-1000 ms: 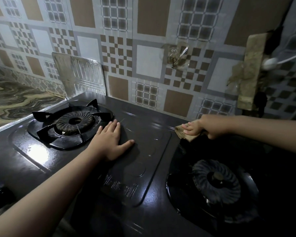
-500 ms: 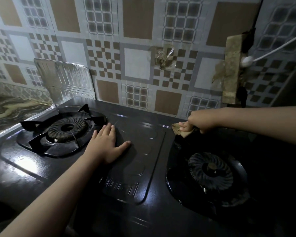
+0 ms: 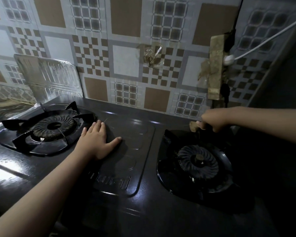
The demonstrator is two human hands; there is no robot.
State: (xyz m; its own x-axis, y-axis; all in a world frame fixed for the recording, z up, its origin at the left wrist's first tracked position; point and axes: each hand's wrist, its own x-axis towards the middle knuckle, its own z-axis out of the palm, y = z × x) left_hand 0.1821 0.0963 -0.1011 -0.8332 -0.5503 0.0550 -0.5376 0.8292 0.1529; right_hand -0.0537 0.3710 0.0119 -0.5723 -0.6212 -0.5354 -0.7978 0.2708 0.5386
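Observation:
A black two-burner gas stove (image 3: 143,206) fills the lower view. My left hand (image 3: 97,142) lies flat on its raised middle panel, fingers straight, just right of the left burner (image 3: 54,126) and its pan support. My right hand (image 3: 212,121) grips a small tan cloth (image 3: 193,126) against the stove top at the back edge of the right burner (image 3: 197,162). Most of the cloth is hidden under the fingers. The right burner has no pan support on it.
A patterned tile wall (image 3: 126,62) rises right behind the stove. A shiny metal splash panel (image 3: 48,77) leans at the back left. A taped power strip (image 3: 215,65) with a white cable (image 3: 263,41) hangs on the wall above my right hand. Marbled counter (image 3: 5,108) lies left.
My right hand has slid the cloth a little to the right along the stove's back edge. My left hand stays flat in the same spot; the view shifted slightly.

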